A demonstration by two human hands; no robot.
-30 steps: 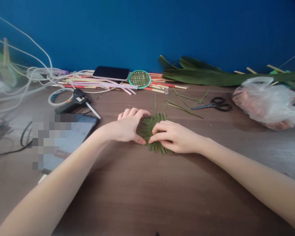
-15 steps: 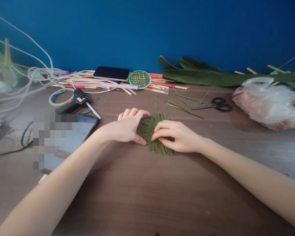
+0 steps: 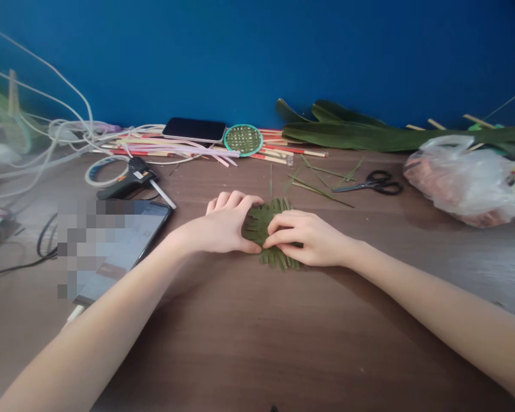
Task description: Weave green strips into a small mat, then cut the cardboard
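A small woven mat of green leaf strips [image 3: 257, 218] lies flat on the table between my hands, its loose strip ends sticking out around the edges. Around its left side curves my left hand [image 3: 225, 223], thumb and forefinger spread wide, their tips at the mat's edge. My right hand [image 3: 309, 237] rests over the mat's right part with thumb and fingers pinched on the weave near its middle. Which strip lies between those fingertips is hidden. Loose narrow leaf strips [image 3: 324, 193] and black-handled scissors [image 3: 371, 183] lie beyond my right hand.
At left are a phone with a lit screen [image 3: 131, 246], a glue gun [image 3: 133, 177] and a tape roll [image 3: 90, 174]. Along the blue wall lie white cables, a dark phone [image 3: 194, 129], a round green-rimmed woven piece [image 3: 243, 141], long leaves [image 3: 347, 134] and a plastic bag [image 3: 463, 180].
My left thumb has shifted slightly right along the mat's near edge, toward my right fingertips. My right hand keeps its pinch in nearly the same place.
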